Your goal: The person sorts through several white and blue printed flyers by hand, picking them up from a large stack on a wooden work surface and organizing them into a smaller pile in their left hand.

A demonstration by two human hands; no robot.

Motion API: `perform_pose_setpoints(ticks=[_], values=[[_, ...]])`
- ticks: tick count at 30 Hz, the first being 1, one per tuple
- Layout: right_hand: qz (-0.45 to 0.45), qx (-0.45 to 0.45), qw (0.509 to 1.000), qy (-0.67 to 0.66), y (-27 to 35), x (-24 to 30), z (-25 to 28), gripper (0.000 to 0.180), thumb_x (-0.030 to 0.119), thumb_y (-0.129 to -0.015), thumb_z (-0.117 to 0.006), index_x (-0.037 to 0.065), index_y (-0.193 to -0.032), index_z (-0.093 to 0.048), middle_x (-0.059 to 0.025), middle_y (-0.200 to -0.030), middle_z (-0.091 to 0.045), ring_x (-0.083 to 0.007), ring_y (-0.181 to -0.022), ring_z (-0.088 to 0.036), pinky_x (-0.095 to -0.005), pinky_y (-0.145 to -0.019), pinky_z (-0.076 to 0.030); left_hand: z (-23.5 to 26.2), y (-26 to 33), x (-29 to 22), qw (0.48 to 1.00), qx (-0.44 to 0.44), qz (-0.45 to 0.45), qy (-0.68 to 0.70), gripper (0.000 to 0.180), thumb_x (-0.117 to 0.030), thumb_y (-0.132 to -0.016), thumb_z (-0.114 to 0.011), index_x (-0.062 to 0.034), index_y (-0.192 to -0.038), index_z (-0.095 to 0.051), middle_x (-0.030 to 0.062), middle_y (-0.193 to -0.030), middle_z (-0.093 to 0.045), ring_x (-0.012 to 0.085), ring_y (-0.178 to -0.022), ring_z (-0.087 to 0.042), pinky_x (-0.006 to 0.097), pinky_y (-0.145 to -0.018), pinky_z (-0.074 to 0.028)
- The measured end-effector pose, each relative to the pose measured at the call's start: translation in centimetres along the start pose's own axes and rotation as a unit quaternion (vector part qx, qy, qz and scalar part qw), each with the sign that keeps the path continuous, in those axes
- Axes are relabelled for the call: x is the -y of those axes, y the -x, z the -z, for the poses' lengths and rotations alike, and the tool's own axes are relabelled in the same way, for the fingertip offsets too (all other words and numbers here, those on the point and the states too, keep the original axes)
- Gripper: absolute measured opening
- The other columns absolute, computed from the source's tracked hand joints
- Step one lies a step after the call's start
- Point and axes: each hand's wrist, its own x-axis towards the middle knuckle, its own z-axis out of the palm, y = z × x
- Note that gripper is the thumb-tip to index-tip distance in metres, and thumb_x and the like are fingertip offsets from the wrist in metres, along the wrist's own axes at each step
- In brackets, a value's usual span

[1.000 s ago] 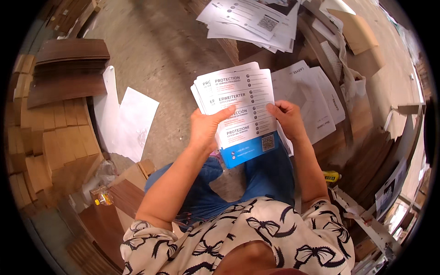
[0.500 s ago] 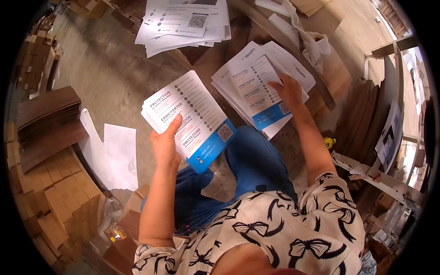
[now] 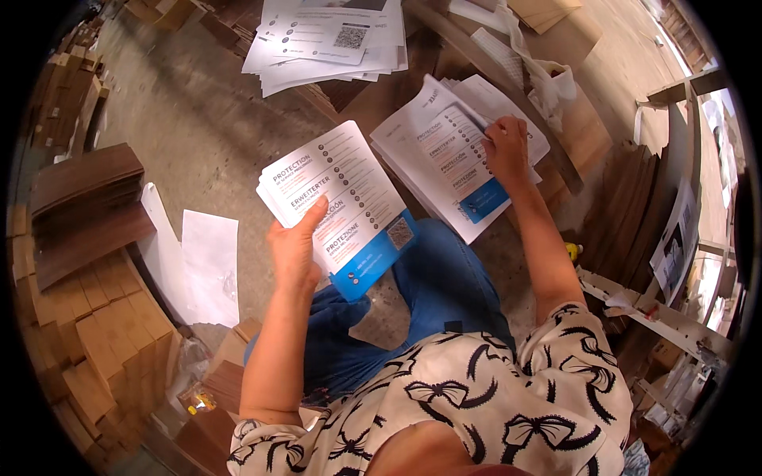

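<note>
My left hand [image 3: 294, 242] grips a stack of leaflets [image 3: 353, 194], white with a blue band along the bottom, thumb on top. The leaflets are tilted above my left knee. Another leaflet of the same kind [image 3: 454, 155] lies on white printed sheets [image 3: 401, 139] to the right. My right hand [image 3: 508, 151] has its fingers curled at the right edge of that leaflet and the top sheet. The top sheet bends up at its far corner. My palm and fingers hide just what is pinched there.
A pile of printed sheets [image 3: 333, 67] lies at the far middle. Brown boards [image 3: 91, 202] and stacked cardboard pieces [image 3: 119, 325] stand on the left, beside white paper [image 3: 210, 262]. To the right are a metal frame [image 3: 675, 317] and dark upright boards [image 3: 627, 210].
My right hand's fingers have curled in from lying spread over the leaflet's edge. The top sheet now bends upward, covering part of the leaflet's right side. My left hand still holds the stack.
</note>
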Motion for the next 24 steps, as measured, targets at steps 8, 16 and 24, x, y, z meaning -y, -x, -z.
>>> perform_pose_setpoints(ticks=[8, 16, 24], values=[[0.057, 0.105, 0.988, -0.095, 1.8, 4.3, 7.3, 0.031, -0.006, -0.074, -0.059, 0.008, -0.102, -0.061, -0.0119, -0.095, -0.054, -0.0323, -0.090, -0.056, -0.0393, -0.076, -0.049, 0.1, 0.0, -0.1, 1.000, 0.002, -0.003, 0.016, 0.039, -0.001, -0.076, -0.073, 0.0040, -0.110, -0.056, 0.0145, -0.104, -0.064, 0.0215, -0.090, -0.064, 0.033, -0.079, -0.053], [-0.102, -0.144, 0.915, -0.362, -5.0, 2.7, 15.6, 0.022, 0.004, -0.089, -0.061, 0.001, -0.111, -0.062, -0.0028, -0.092, -0.065, -0.0074, -0.085, -0.059, -0.0221, -0.076, -0.048, 0.0, 0.5, -0.6, 0.999, -0.005, 0.000, 0.039, 0.037, -0.001, -0.076, -0.073, 0.0053, -0.109, -0.057, 0.0159, -0.104, -0.065, 0.0231, -0.090, -0.065, 0.034, -0.078, -0.054], [-0.207, -0.132, 0.726, -0.643, -24.9, 7.6, 1.4, 0.033, 0.015, -0.079, -0.072, -0.005, -0.103, -0.062, -0.0133, -0.094, -0.066, -0.0222, -0.081, -0.063, -0.0328, -0.071, -0.050, -0.2, 1.0, -0.7, 0.998, -0.002, 0.006, 0.068, 0.033, -0.001, -0.075, -0.073, 0.0059, -0.105, -0.060, 0.0163, -0.100, -0.066, 0.0235, -0.087, -0.065, 0.036, -0.076, -0.055]])
